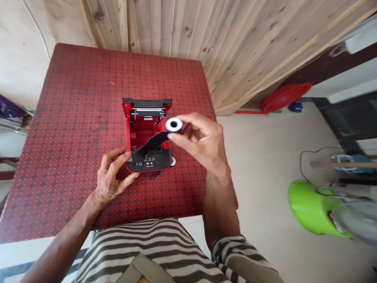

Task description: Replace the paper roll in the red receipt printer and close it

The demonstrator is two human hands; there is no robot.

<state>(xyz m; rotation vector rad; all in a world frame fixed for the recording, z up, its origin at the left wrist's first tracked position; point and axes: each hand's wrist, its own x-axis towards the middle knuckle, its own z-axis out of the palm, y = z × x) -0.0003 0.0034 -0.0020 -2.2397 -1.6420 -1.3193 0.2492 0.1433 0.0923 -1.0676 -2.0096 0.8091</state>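
Observation:
A small red and black printer (149, 160) stands on the table with its lid (147, 103) raised and its red inside showing. My left hand (111, 175) grips the printer's near left corner, fingers on the left side and thumb at the front edge. Pinched between the thumb and fingers of my right hand (203, 139) is a roll of black ribbon (174, 125) with a white end and a dark hole in its core. From the roll, held above the printer's right side, a black strip (153, 142) slants down to the printer's front panel.
Under the printer is a table (73, 102) with a red patterned cover. Part of a small white round object (173, 161) shows at the printer's right front. Wooden boards (176, 27) rise behind the table. On the floor to the right lies a green plastic stool or tub (309, 206).

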